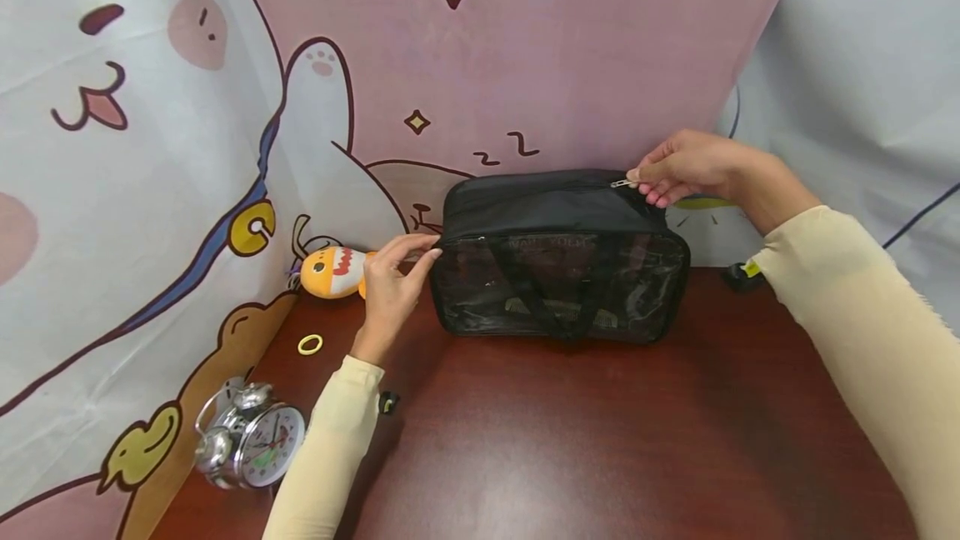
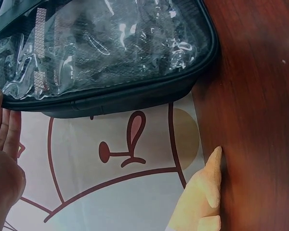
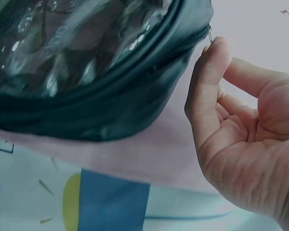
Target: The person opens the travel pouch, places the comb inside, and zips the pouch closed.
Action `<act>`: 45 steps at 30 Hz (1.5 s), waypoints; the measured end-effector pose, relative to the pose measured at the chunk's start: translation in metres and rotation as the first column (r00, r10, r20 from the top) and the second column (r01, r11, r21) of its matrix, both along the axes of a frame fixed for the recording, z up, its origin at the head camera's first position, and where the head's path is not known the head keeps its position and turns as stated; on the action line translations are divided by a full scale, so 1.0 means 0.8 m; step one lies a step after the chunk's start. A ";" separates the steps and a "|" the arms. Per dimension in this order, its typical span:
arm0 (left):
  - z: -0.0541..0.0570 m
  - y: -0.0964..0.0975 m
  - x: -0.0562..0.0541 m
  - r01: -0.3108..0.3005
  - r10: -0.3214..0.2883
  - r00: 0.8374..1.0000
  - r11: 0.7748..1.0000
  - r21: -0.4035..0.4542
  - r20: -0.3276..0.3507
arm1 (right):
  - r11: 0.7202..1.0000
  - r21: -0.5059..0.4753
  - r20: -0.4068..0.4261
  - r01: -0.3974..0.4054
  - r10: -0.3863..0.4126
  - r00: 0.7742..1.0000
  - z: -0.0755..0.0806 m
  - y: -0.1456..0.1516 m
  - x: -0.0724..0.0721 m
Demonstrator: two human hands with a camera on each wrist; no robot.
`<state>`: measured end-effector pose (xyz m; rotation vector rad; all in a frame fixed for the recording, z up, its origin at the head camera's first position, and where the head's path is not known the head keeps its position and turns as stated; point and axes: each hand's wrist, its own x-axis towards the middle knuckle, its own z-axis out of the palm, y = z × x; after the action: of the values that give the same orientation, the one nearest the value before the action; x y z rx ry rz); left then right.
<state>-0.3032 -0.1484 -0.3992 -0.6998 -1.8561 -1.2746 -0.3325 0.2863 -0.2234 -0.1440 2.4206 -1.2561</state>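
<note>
A black zip bag [image 1: 517,211] with a clear plastic front stands on the table against the backdrop. Through its front shows a comb [image 1: 527,307], behind a dangling black strap [image 1: 528,294]. My left hand [image 1: 393,277] pinches the bag's upper left corner between thumb and fingers. At the top right, my right hand [image 1: 693,167] pinches the metal zipper pull [image 1: 619,183] between thumb and forefinger. In the right wrist view the zipper [image 3: 183,48] runs along the bag's top edge up to those fingertips.
Left of the bag lies an orange and white toy [image 1: 330,272], with a yellow ring [image 1: 310,345] in front of it. A silver twin-bell alarm clock [image 1: 255,440] stands at the table's left edge, beside my left sleeve. A printed cloth [image 1: 585,48] hangs close behind the bag.
</note>
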 end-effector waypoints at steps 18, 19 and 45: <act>-0.007 -0.003 0.000 -0.028 0.029 0.999 1.000 -0.008 0.015 | 0.998 -0.070 0.050 0.003 0.001 0.999 -0.069 0.090 0.018; -0.007 -0.002 0.000 -0.029 0.029 0.999 1.000 -0.012 0.017 | 0.997 -0.078 0.056 -0.001 0.005 0.998 -0.072 0.095 0.019; 0.009 0.011 0.012 -0.027 0.026 0.999 0.999 0.030 0.047 | 0.982 -0.169 0.163 0.090 -0.062 0.985 -0.190 0.150 0.029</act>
<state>-0.2936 -0.1396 -0.3920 -0.6322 -1.8733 -1.3095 -0.3096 0.4063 -0.3751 -0.0012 2.1988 -1.4578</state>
